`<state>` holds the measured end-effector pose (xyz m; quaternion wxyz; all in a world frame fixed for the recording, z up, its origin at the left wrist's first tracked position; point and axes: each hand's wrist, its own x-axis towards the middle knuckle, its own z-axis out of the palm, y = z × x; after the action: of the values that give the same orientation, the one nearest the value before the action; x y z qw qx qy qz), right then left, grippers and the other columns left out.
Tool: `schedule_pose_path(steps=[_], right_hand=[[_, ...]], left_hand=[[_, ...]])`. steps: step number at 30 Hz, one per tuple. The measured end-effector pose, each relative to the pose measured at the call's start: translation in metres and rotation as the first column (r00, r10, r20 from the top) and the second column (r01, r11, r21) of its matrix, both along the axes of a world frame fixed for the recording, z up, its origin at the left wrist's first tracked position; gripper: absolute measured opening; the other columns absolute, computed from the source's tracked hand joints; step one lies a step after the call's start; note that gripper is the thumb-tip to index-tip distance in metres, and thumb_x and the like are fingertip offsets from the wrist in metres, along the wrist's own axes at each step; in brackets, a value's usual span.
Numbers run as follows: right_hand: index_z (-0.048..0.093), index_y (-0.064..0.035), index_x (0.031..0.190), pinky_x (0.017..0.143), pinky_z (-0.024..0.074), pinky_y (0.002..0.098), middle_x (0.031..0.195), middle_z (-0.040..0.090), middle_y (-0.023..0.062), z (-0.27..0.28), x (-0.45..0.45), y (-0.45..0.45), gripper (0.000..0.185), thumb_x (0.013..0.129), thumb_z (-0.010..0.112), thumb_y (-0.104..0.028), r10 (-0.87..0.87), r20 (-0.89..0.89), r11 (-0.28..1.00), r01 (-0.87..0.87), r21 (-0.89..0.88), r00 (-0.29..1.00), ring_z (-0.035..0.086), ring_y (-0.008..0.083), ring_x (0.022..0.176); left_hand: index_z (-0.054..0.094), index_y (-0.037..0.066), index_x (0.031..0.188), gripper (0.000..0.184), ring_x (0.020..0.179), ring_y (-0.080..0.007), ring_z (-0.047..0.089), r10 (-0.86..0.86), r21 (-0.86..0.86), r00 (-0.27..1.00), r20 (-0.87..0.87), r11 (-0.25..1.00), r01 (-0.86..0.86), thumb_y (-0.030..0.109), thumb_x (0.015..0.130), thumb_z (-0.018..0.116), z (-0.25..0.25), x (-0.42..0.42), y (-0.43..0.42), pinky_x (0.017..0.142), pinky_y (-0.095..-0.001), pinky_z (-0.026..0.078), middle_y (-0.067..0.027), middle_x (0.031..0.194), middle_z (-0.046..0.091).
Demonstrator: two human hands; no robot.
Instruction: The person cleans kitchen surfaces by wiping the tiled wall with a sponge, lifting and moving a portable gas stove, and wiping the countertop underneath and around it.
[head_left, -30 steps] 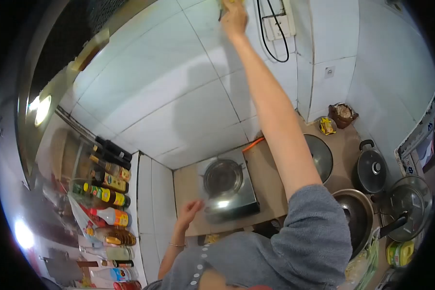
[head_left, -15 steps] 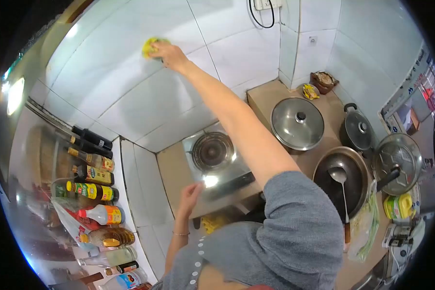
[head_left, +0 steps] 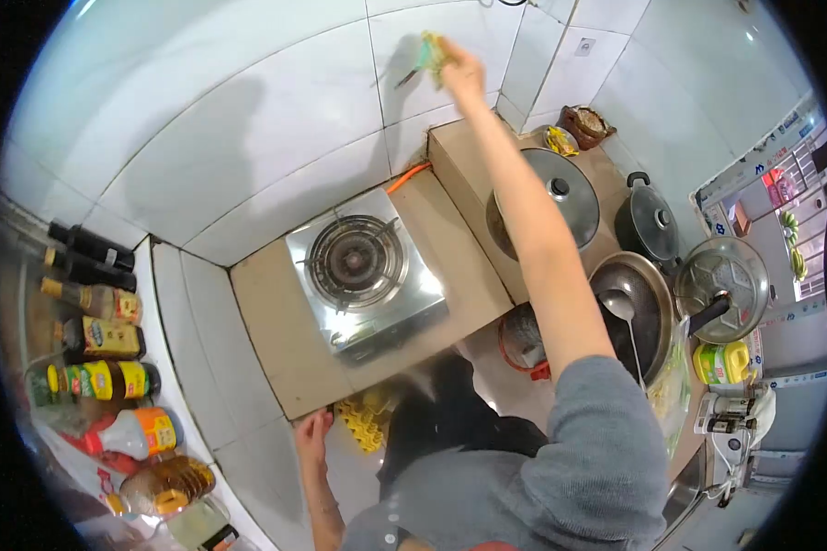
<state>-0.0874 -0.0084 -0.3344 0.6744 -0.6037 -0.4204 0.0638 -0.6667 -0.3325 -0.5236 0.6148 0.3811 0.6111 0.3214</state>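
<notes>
High up by the white wall tiles, my right hand is closed on a yellow and green cloth. A thin dark object sticks out from the cloth toward the wall. My left hand is low at the left, beside the counter's front corner, its fingers drawn together; I cannot make out anything in them. Between the two hands, a single-burner gas stove rests on the beige counter. An orange hose runs behind it.
Bottles line the left ledge. At the right are a lidded pan, a dark lidded pot, a wok with a ladle, a glass lid and a yellow jug. Yellow material lies below the counter.
Since half a second ago, my right hand has moved right along the wall with the cloth. The view has shifted, showing the whole stove. My left hand now appears lower, at the counter corner.
</notes>
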Motion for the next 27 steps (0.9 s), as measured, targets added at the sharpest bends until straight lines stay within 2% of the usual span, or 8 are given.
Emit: schedule_pose_path(steps=[1,4,10,12,15,19,24,27], right_hand=[[0.059,-0.0034,0.122,0.067,0.0499,0.0259,0.105,0.066,0.0100,-0.001,0.034,0.015,0.053,0.073,0.042,0.009,-0.141,0.115,0.984,0.127,0.122,0.983,0.062,0.0146,0.084],[0.059,-0.0009,0.121,0.069,0.0498,0.0261,0.107,0.066,0.0100,0.012,0.101,0.037,0.052,0.072,0.042,0.006,-0.221,-0.022,0.948,0.221,0.228,0.975,0.062,0.0168,0.084],[0.049,0.0036,0.126,0.100,0.0363,0.0383,0.125,0.054,0.0205,-0.001,0.144,0.094,0.042,0.087,0.046,-0.013,-0.457,-0.263,0.835,0.512,0.202,0.849,0.049,0.0339,0.117],[0.042,0.0045,0.129,0.105,0.0297,0.0421,0.132,0.046,0.0217,-0.013,0.107,0.114,0.043,0.092,0.043,-0.017,-0.662,-0.198,0.648,0.684,0.335,0.723,0.040,0.0376,0.124],[0.042,0.0007,0.132,0.106,0.0285,0.0419,0.133,0.045,0.0214,-0.031,0.025,0.126,0.041,0.093,0.041,-0.014,-0.678,-0.092,0.620,0.635,0.462,0.729,0.039,0.0367,0.126],[0.050,-0.0043,0.130,0.110,0.0224,0.0472,0.142,0.037,0.0201,-0.075,-0.082,0.112,0.041,0.090,0.046,-0.007,-0.446,0.178,0.846,0.348,0.404,0.877,0.030,0.0393,0.134],[0.063,-0.0182,0.119,0.107,0.0262,0.0525,0.137,0.046,0.0146,-0.068,-0.039,0.112,0.039,0.086,0.050,-0.002,-0.352,0.421,0.882,0.146,0.447,0.836,0.041,0.0373,0.128],[0.061,-0.0120,0.120,0.102,0.0362,0.0434,0.130,0.053,0.0158,0.002,0.021,0.114,0.044,0.083,0.046,0.006,-0.539,0.164,0.728,0.359,0.584,0.826,0.046,0.0366,0.122]], left_hand=[[0.060,-0.005,0.109,0.031,0.095,-0.0184,0.062,0.025,-0.025,1.000,-0.006,0.999,-0.025,0.022,0.093,0.057,0.000,0.001,-0.006,0.088,-0.0307,0.050,-0.0116,0.100,0.065],[0.060,-0.006,0.107,0.031,0.093,-0.0179,0.062,0.094,-0.069,0.996,-0.001,0.993,-0.094,0.022,0.093,0.057,-0.014,-0.001,-0.026,0.087,-0.0302,0.050,-0.0112,0.097,0.065],[0.061,-0.007,0.104,0.030,0.088,-0.0178,0.063,0.133,-0.113,0.990,-0.052,0.984,-0.138,0.020,0.092,0.058,0.002,0.038,-0.007,0.086,-0.0306,0.051,-0.0116,0.096,0.065],[0.061,-0.006,0.104,0.029,0.087,-0.0177,0.063,0.153,-0.123,0.987,-0.052,0.980,-0.159,0.020,0.092,0.058,-0.002,0.050,0.004,0.085,-0.0304,0.051,-0.0118,0.096,0.065],[0.061,-0.007,0.105,0.029,0.087,-0.0174,0.063,0.130,-0.173,0.990,-0.059,0.975,-0.139,0.020,0.092,0.058,-0.006,0.057,0.019,0.084,-0.0297,0.051,-0.0124,0.094,0.065],[0.062,-0.006,0.107,0.031,0.087,-0.0174,0.063,0.078,-0.143,0.993,-0.085,0.986,-0.089,0.021,0.092,0.058,0.003,0.076,0.057,0.083,-0.0292,0.051,-0.0124,0.092,0.066],[0.061,-0.005,0.109,0.033,0.087,-0.0174,0.064,-0.027,-0.166,0.993,-0.116,0.986,0.007,0.023,0.092,0.058,0.005,0.090,0.090,0.082,-0.0307,0.051,-0.0124,0.093,0.066],[0.060,-0.005,0.110,0.034,0.087,-0.0176,0.064,-0.053,-0.161,0.990,-0.130,0.986,0.031,0.023,0.092,0.058,0.012,0.093,0.097,0.083,-0.0309,0.051,-0.0123,0.092,0.067]])
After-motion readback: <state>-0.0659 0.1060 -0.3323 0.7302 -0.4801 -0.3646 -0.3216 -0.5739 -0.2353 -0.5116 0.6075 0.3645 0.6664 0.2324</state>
